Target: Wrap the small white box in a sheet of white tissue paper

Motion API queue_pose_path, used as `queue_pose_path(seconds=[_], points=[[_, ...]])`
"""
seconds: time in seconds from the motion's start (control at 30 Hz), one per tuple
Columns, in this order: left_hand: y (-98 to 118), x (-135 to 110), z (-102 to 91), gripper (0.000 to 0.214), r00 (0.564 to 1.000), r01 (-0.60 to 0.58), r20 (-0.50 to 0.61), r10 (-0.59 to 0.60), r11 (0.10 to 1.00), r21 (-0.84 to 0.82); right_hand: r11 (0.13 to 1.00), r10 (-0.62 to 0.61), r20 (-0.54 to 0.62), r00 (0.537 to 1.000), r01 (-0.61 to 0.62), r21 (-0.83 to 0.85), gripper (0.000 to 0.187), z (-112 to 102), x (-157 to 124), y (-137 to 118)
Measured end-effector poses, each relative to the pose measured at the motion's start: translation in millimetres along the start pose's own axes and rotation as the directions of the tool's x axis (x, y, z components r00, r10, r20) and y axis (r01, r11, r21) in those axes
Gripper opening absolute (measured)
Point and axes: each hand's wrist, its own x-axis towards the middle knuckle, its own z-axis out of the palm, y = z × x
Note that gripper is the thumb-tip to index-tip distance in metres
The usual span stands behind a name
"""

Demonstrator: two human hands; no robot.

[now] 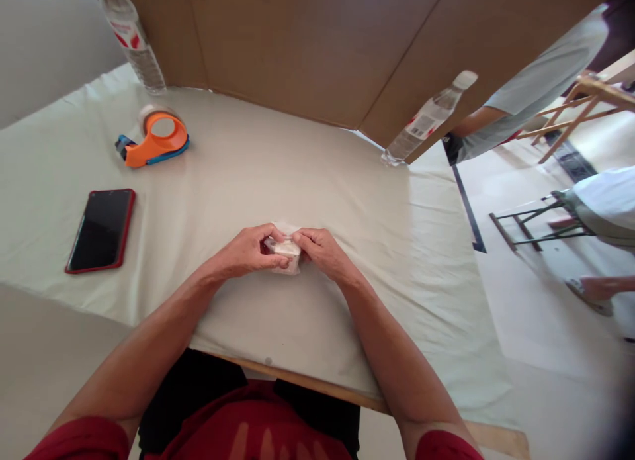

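Near the front middle of the cloth-covered table (297,327), both hands are at a small whitish packet (289,249) in clear, crinkled plastic wrap. My left hand (255,249) grips it from the left, its thumb along the near side and its fingers behind. At the packet's upper right, my right hand (317,247) pinches the wrapping between thumb and fingers. What is inside the plastic is too small to make out, and the fingers cover part of it.
A phone (100,231) in a red case lies left, below an orange tape dispenser (157,139). Two plastic bottles, a left one (133,40) and a right one (429,119), stand by the cardboard screen (297,49). Beyond the right edge are people and a stool (540,218).
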Motion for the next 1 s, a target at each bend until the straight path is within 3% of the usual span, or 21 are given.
queue_pose_path(seconds=[0.13,0.3,0.47,0.67,0.83,1.0], points=[[0,0,-0.2,0.038,0.999,0.046,0.015,-0.046,0.999,-0.021,0.998,0.018,-0.017,1.000,-0.017,0.064,0.019,-1,-1,1],[1,0,0.3,0.037,0.998,0.050,0.037,-0.048,0.997,-0.057,0.993,-0.012,-0.244,0.970,-0.018,-0.120,0.025,-13,5,5],[-1,0,-0.7,0.037,0.998,0.049,0.053,-0.046,0.997,-0.058,0.968,-0.020,-0.140,0.990,-0.016,-0.251,0.019,-15,20,11],[-4,1,-1.4,0.037,0.996,0.068,0.071,-0.060,0.992,-0.103,1.000,0.007,-0.096,0.995,-0.007,-0.001,0.017,-8,22,14],[0,2,-1.9,0.036,0.995,0.079,0.078,-0.069,0.988,-0.131,0.968,0.065,-0.015,0.998,-0.060,0.243,0.021,-8,17,9],[3,1,-0.5,0.035,0.996,0.072,0.054,-0.066,0.992,-0.104,0.942,0.079,0.005,0.997,-0.077,0.326,0.023,-7,16,6]])
